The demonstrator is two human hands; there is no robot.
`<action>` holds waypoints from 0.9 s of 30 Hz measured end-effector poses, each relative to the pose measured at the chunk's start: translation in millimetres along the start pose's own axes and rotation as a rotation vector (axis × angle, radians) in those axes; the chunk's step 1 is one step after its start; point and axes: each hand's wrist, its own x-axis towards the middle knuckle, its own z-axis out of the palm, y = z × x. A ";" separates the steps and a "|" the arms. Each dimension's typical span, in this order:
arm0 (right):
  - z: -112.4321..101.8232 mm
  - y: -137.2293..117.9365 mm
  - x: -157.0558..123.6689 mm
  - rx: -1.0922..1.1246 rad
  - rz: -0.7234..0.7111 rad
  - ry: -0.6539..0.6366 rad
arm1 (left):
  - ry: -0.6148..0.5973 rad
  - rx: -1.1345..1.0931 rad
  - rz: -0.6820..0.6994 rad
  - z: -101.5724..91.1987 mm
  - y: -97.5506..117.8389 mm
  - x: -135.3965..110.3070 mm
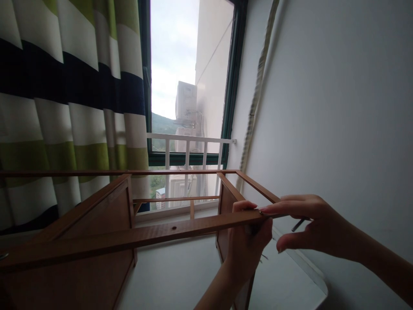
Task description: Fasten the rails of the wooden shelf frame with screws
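A brown wooden frame with upright panels fills the lower part of the head view. My left hand (247, 243) is closed around the near wooden rail (200, 224) close to its right end, fingers over the top and thumb on the near side. My right hand (309, 221) reaches in from the right, its fingertips on the rail at a small metal screw head (261, 212). A thin dark metal rod (297, 225), like a hex key, pokes out below the right fingers, apparently tucked in that hand. The thumb is held away from the rail.
Wooden panels (106, 224) stand between the rails on the left. Behind the frame are a white railing (190, 138), a window (171, 56) and a striped curtain (71, 116). A wrapped pipe (258, 86) runs down the right wall. Beneath lies a white surface (171, 275).
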 end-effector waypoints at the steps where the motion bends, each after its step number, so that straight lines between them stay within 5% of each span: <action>1: 0.1 0.6 0.0 -0.021 -0.011 -0.001 | 0.000 0.023 0.019 -0.3 -0.3 -0.1; 14: 12.5 4.5 -4.6 -0.336 -0.237 0.131 | 0.028 0.063 -0.042 -1.3 6.1 0.2; 27: 20.5 5.6 -21.8 -0.433 -0.086 0.336 | -0.021 0.040 -0.078 -4.7 11.1 1.4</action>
